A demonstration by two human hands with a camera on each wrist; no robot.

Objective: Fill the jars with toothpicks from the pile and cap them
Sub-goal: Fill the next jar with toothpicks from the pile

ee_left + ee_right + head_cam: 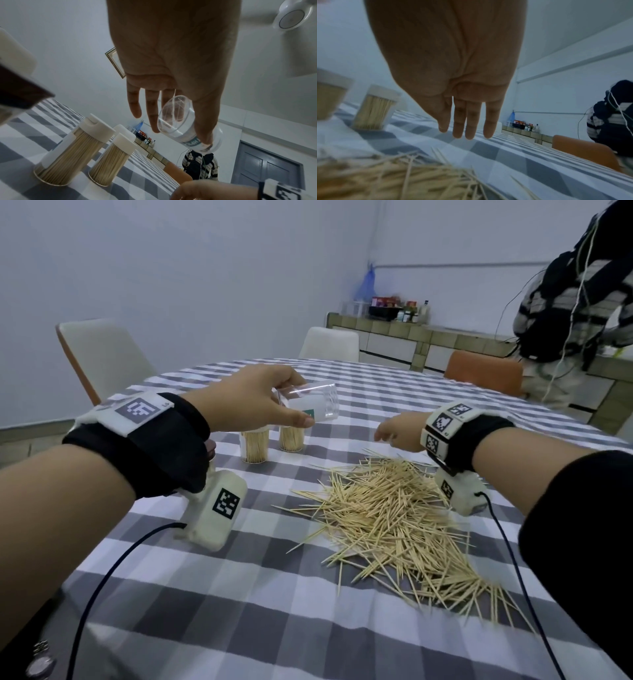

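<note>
Head view: left hand (253, 398) holds an empty clear jar (310, 405) tilted on its side in the air, thumb and fingers round it, above 2 filled jars (255, 447) that stand upright on the checked desk (239, 594). The 2 are close together, both packed with toothpicks. Right hand (397, 430) is open, fingers relaxed, holding nothing, just past the far edge of the toothpick pile (400, 518). The pile is spread loose on the desk, to the right of the jars. Another person (565, 313) stands at a counter behind.

Left wrist view: left hand (171, 60) pinches the empty clear jar (181, 121), open mouth facing the camera. 2 filled jars (72, 154) below, each with a white cap (101, 129) on.

Right wrist view, blurred: right hand (453, 65) flat, fingers (471, 121) straight and together, above the desk (513, 162), empty. Toothpick pile (393, 178) in the foreground, 2 filled jars (373, 112) on the left.
</note>
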